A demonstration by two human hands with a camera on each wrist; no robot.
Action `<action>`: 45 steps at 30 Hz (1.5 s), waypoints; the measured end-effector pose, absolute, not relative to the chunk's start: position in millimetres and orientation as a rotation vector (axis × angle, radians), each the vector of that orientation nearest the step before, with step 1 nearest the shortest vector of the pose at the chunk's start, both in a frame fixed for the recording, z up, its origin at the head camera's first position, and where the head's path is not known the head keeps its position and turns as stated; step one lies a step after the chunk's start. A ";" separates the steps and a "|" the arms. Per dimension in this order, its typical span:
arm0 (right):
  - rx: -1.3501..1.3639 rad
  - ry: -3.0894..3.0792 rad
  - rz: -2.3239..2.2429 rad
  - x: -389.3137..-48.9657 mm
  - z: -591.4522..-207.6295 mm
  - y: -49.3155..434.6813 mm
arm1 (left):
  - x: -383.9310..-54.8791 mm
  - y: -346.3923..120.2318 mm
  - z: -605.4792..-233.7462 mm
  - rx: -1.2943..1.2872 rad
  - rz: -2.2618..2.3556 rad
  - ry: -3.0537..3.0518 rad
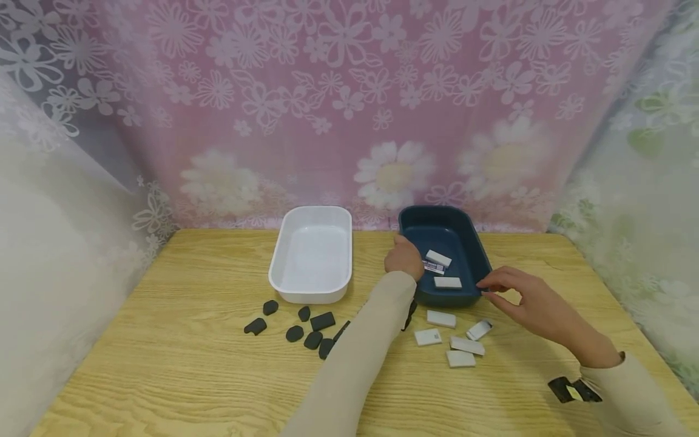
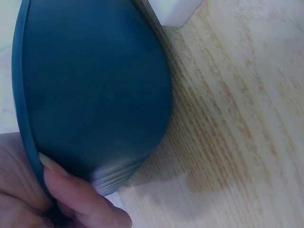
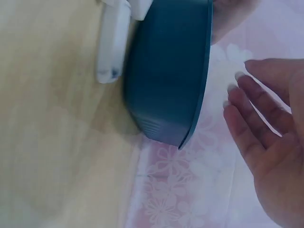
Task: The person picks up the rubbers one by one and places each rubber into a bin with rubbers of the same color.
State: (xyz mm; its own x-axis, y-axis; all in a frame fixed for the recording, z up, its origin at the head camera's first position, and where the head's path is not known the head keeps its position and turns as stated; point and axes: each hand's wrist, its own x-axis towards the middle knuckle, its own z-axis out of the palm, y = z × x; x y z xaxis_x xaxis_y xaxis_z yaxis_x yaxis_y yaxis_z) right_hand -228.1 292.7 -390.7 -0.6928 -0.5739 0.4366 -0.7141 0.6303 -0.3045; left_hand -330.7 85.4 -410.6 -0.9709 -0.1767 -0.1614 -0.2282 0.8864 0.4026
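Left hand [image 1: 404, 258] gripped the blue tray [image 1: 471, 243] by its near-left rim, thumb apparently outside; right hand [image 1: 526, 300] hovered open just beside its right rim.

2 tubs [image 1: 311, 255], 8 white erasers [image 1: 441, 318], 8 black erasers [image 1: 322, 321]

Both arms wear long beige sleeves [image 1: 357, 358] of smooth, plain fabric, close-fitting and ending at the wrists. The left hand [image 1: 404, 258] and right hand [image 1: 532, 300] are bare, with short, unpainted nails. A black wrist strap [image 1: 573, 389] with a pale patch sits at 5 o'clock on the right sleeve.
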 end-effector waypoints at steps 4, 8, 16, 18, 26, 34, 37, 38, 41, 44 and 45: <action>1.080 -2.619 0.730 -219.1 -401.5 296.0 | -331.2 82.8 -410.0 -0.313 0.626 2.941; 1.077 -2.771 0.744 -213.6 -412.4 297.7 | -331.6 80.8 -409.4 -0.319 0.629 2.945; 1.203 -2.929 0.629 -212.1 -422.6 297.0 | -331.8 78.3 -407.6 -0.313 0.650 2.940; 1.253 -2.885 0.594 -215.2 -426.4 296.2 | -331.6 77.1 -406.6 -0.323 0.662 2.939; 1.322 -2.778 0.444 -224.4 -431.6 296.5 | -334.1 78.4 -408.0 -0.340 0.671 2.941; 1.280 -2.820 0.437 -223.0 -426.9 302.2 | -331.6 81.7 -408.3 -0.327 0.680 2.935; 1.249 -2.843 0.452 -220.1 -424.8 304.5 | -329.9 81.7 -408.6 -0.328 0.684 2.933; 1.233 -2.847 0.453 -218.3 -423.3 305.1 | -329.6 81.9 -409.0 -0.327 0.678 2.931; 1.187 -2.875 0.486 -213.3 -418.3 306.7 | -329.2 83.3 -409.5 -0.333 0.662 2.932; 1.146 -2.866 0.532 -206.5 -411.1 306.7 | -329.1 86.3 -409.2 -0.331 0.645 2.939; 1.135 -2.859 0.548 -204.5 -408.5 306.4 | -329.1 87.2 -409.1 -0.330 0.640 2.941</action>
State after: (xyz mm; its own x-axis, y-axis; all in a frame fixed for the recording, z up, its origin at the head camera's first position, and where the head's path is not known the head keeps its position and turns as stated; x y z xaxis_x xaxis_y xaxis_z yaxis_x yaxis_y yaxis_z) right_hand -204.5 306.4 -408.5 -0.7360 -0.6616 0.1435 -0.6677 0.6745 -0.3149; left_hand -329.1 87.2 -409.1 -0.9698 -0.1872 -0.1561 -0.2351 0.8873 0.3967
